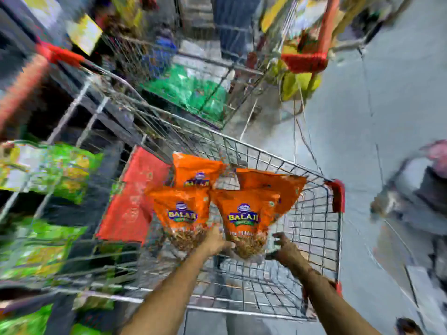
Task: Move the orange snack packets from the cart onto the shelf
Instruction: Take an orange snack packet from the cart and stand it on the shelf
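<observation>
shelf [43,180] goods smeared by blur, far cart [193,76] contents unreadable; forearms cut off

Bright, even light; heavy motion blur and wide-angle edge warping.

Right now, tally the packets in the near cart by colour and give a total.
Orange snack packets: 4
Red packets: at least 2, blurred
Total: at least 6
</observation>
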Demonstrator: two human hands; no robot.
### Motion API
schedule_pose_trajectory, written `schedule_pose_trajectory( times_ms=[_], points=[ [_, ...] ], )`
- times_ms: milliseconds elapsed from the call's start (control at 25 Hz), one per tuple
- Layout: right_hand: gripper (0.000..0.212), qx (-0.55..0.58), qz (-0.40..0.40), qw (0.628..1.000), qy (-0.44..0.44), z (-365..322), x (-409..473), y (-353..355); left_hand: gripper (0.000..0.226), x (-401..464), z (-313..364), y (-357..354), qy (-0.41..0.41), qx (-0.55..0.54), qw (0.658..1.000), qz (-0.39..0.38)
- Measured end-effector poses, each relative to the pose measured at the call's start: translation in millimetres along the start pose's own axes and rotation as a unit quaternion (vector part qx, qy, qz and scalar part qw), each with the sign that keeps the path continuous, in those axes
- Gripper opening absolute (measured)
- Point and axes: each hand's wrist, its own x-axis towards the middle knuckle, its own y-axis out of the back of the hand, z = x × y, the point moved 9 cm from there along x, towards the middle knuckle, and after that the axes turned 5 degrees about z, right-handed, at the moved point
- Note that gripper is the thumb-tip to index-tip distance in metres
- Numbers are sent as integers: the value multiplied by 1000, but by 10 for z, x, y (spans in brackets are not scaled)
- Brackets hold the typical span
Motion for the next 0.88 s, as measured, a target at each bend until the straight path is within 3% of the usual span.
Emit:
schedule_pose_trajectory(
  times_ms=[40, 120, 200, 320, 480, 640, 760, 880],
  points=[
    [71, -25, -29, 999, 16, -17, 89, -100, 106, 92, 29, -8, -12, 9, 1000, -5],
    [78, -41, -96, 994, 21, 36, 310, -272, 95, 281, -101, -40, 20, 70, 997, -12],
    [78, -8, -148, 989, -6, 33, 409, -388, 84, 389, -314, -186, 74, 33, 995, -52],
    [66, 5, -179, 983, -26, 61, 477, -438, 83, 461, -459, -334, 106, -28, 992, -57],
    [61, 46, -178, 983, -24, 106, 427, -393, 85, 462, -480, -326, 97, -15, 995, -35],
    [62, 71, -198, 977, 34, -209, 167, -312, 84, 232, -157, -138, 47, 6, 998, -37],
    [61, 85, -192, 973, 94, -646, -145, -206, 81, -174, 301, 157, -37, -9, 999, -14],
    [59, 79, -202, 955, 200, -1365, -803, -181, 73, -1052, 753, 709, -137, -35, 987, 71]
  ],
)
